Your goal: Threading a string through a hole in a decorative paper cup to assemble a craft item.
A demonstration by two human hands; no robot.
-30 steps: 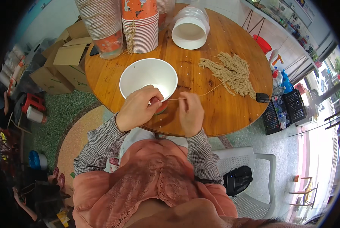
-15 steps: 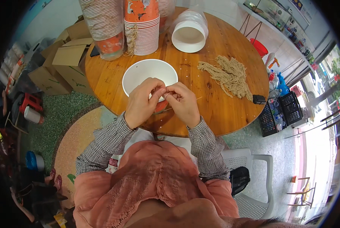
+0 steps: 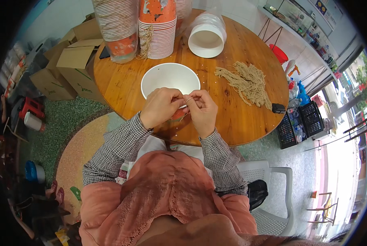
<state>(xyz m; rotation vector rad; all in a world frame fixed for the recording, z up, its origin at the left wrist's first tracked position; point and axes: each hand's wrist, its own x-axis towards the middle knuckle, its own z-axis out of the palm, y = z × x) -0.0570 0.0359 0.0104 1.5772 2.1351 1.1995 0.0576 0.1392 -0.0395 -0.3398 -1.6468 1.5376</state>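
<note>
A paper bucket (image 3: 170, 77), white inside with orange on its outer wall, stands on the round wooden table in front of me. At its near rim, my left hand (image 3: 162, 107) and my right hand (image 3: 204, 111) meet with fingertips pinched. Between them runs a thin tan piece of twine (image 3: 188, 100), looped by the right fingers, and a loose end seems to hang below. The rim's near edge is partly hidden behind my hands. To the right lies a loose heap of cut tan twine (image 3: 249, 85).
Nested orange buckets (image 3: 157, 41) with twine handles stand at the back, beside a plastic-wrapped stack (image 3: 120, 28). White buckets (image 3: 206, 41) in clear plastic lie sideways. A small black object (image 3: 278, 108) sits at the table's right edge. Cardboard boxes (image 3: 79, 67) and a plastic chair (image 3: 273, 197) flank the table.
My fingers have drawn slightly apart at the rim, and the twine loop shows more plainly by the right hand. The bucket sits a little further right in view.
</note>
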